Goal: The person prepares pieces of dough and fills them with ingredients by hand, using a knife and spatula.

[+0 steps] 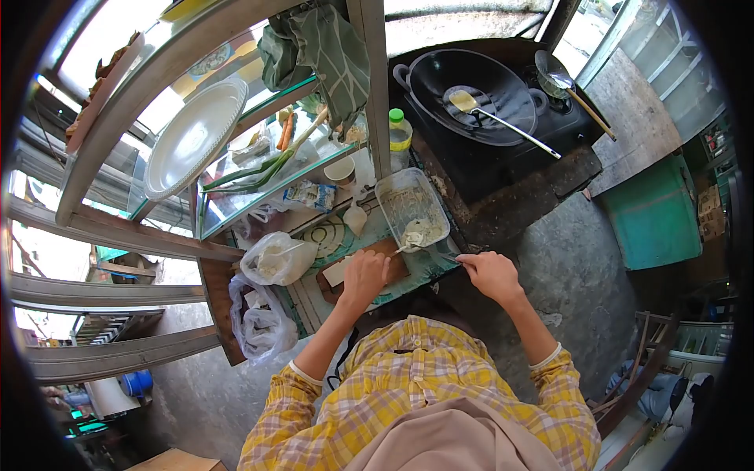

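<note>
My left hand is closed above a brown cutting board, on a thin handle that reaches toward the plastic container. It looks like a spoon, its far end at the pale batter. The clear rectangular container has batter smeared on its walls and a pale lump in the near corner. My right hand is pinched at the counter's front edge, right of the container, on something thin and narrow that I cannot make out. A white block lies on the board beside my left hand.
A black wok with a spatula in it sits on the stove, a strainer behind. Plastic bags lie left of the board. A glass case holds spring onions and carrots. A green-capped bottle stands near the container.
</note>
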A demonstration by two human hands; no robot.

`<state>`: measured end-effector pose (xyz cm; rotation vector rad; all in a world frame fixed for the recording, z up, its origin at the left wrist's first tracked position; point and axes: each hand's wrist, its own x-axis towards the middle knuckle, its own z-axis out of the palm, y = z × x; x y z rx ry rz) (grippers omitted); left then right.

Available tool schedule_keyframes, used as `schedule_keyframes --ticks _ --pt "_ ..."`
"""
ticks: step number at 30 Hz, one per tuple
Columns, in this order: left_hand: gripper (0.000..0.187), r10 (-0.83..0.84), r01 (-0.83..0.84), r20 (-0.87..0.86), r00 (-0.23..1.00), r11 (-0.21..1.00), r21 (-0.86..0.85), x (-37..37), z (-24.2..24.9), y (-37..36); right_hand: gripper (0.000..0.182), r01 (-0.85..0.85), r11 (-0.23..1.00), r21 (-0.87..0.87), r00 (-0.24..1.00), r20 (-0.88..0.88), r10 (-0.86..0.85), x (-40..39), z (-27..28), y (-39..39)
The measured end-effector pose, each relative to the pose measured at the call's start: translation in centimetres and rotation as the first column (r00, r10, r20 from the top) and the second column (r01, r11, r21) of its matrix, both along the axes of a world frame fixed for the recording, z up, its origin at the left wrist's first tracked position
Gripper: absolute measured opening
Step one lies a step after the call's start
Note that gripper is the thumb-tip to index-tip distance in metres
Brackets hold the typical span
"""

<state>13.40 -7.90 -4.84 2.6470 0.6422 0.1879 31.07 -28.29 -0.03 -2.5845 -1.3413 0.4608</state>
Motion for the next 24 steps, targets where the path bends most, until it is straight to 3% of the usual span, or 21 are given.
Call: schedule_keyframes --ticks 10,13,18,24 --pt "0.017 0.008 -0.001 0.139 0.99 0.998 -0.056 -0.4 -1.2 -0.6 0.023 0.012 1.0 0.003 1.0 -0.026 -0.012 -1.1 -0.8 -0.2" --pt "0.019 0.029 -0.025 0.053 0.998 0.997 -0.078 -0.6 -1.1 -0.8 0.023 0.029 1.0 -0.003 0.998 -0.053 -0.029 -1.4 -1.2 -0.3" --pt "0.018 0.036 -0.03 0.075 0.997 0.996 -0.085 -1.0 -1.6 -1.2 0.023 0.086 0.995 -0.042 0.992 -0.089 -0.09 -1.4 -1.4 -0.2" --pt "0.019 0.059 -0.048 0.118 0.991 0.995 -0.09 -0.9 -1.6 -1.4 0.023 0.051 0.998 0.03 0.995 -0.086 -0.049 -1.7 -1.3 -0.6"
